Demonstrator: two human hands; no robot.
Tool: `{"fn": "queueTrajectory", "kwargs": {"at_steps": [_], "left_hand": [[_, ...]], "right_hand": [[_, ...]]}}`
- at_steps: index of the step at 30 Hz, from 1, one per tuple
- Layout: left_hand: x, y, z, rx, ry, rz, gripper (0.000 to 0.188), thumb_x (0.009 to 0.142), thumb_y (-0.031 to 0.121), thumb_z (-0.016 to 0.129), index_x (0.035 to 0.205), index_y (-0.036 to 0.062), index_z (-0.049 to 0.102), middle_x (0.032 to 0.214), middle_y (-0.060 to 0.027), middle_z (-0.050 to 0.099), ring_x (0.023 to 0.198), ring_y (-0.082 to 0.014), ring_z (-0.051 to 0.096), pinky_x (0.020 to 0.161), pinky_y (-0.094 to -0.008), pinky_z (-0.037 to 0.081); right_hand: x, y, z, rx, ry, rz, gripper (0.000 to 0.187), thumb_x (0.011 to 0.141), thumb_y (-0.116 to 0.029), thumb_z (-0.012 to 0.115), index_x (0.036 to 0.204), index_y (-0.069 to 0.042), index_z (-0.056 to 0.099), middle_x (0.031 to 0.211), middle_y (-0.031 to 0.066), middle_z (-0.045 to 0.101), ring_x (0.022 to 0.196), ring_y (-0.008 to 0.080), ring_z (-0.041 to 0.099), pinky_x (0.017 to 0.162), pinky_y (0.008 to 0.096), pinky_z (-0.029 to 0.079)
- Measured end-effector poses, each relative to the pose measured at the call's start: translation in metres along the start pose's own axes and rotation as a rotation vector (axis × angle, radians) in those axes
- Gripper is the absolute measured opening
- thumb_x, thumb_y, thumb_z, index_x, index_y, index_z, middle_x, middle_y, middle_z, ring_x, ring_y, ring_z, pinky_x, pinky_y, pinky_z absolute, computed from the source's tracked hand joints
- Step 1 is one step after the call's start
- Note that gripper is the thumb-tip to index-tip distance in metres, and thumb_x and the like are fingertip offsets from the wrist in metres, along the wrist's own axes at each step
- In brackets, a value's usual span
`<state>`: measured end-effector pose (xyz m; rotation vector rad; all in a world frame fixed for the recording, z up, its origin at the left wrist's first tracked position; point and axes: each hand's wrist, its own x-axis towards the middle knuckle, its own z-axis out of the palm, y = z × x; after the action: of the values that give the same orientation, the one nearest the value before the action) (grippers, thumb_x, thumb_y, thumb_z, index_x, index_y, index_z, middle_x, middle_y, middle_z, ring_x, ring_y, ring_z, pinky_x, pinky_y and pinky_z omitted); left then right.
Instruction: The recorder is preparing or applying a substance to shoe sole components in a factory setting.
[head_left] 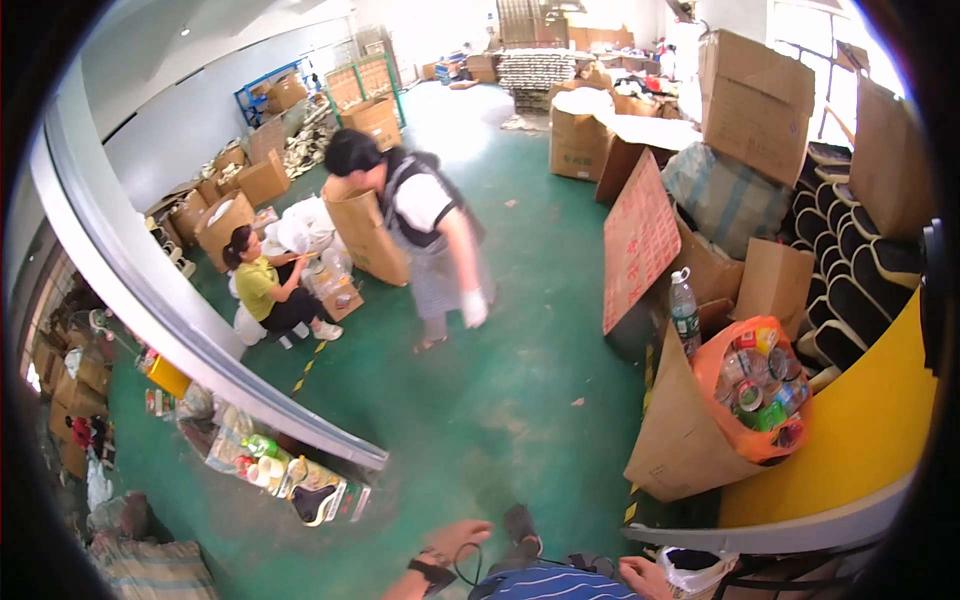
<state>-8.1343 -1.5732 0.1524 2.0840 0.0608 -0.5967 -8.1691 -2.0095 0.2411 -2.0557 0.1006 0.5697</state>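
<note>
My left hand (460,537) is low in the head view, in front of my blue striped shirt (555,583). Its fingers look loosely stretched, with nothing visible in them. A black strap (432,573) circles that wrist, and a thin black cable (466,568) loops just below the hand. At the lower edge, my right hand (645,577) is partly cut off beside my hip, so its grip is unclear. Next to it is a clear plastic bag (697,572). My dark shoe (520,522) shows on the green floor.
A person in a dark vest (420,195) bends beside a tall carton (365,235); another in a yellow top (258,288) sits low. An orange bag of bottles (765,390) fills a carton (675,440) at right. Metal door frames (230,350) curve past both sides.
</note>
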Motion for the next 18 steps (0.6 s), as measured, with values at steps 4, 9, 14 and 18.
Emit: {"fn": "queueTrajectory", "kwargs": {"at_steps": [4,9,14,18], "left_hand": [[0.086,0.034,-0.020,0.400,-0.112,0.214,0.039,0.091,0.025,0.061,0.130,0.0156,0.061,0.121,-0.0120,0.065,0.114,-0.0345,0.062,0.095,-0.0441,0.051],[0.138,0.001,-0.147,0.753,0.235,-0.315,0.043,0.079,0.009,0.064,0.119,0.0231,0.071,0.114,-0.0099,0.070,0.109,-0.0320,0.067,0.091,-0.0452,0.056],[0.164,0.096,-0.254,0.833,0.335,-0.304,0.030,0.092,0.016,0.062,0.120,0.0076,0.066,0.113,-0.0170,0.068,0.103,-0.0353,0.066,0.088,-0.0446,0.053],[0.273,0.180,-0.222,0.400,0.360,0.257,0.032,0.093,0.024,0.065,0.120,0.0073,0.067,0.111,-0.0171,0.070,0.101,-0.0364,0.066,0.086,-0.0448,0.053]], "right_hand": [[0.085,-0.044,0.017,-0.090,-0.152,-0.119,0.039,0.098,-0.031,0.063,0.121,0.001,0.066,0.107,0.0198,0.073,0.099,0.0349,0.070,0.086,0.0417,0.054],[0.156,-0.060,0.001,-0.112,-0.129,-0.166,0.034,0.099,-0.025,0.056,0.118,0.000,0.067,0.108,0.0231,0.070,0.102,0.0417,0.066,0.088,0.0448,0.053],[0.264,-0.047,-0.023,-0.209,-0.055,-0.207,0.029,0.097,-0.023,0.058,0.106,0.001,0.070,0.099,0.0197,0.073,0.094,0.0367,0.069,0.083,0.0445,0.052],[0.381,-0.098,-0.062,-0.459,-0.322,-0.094,0.039,0.100,-0.036,0.046,0.113,-0.008,0.069,0.108,0.0211,0.071,0.100,0.0444,0.066,0.088,0.0515,0.052]]}}
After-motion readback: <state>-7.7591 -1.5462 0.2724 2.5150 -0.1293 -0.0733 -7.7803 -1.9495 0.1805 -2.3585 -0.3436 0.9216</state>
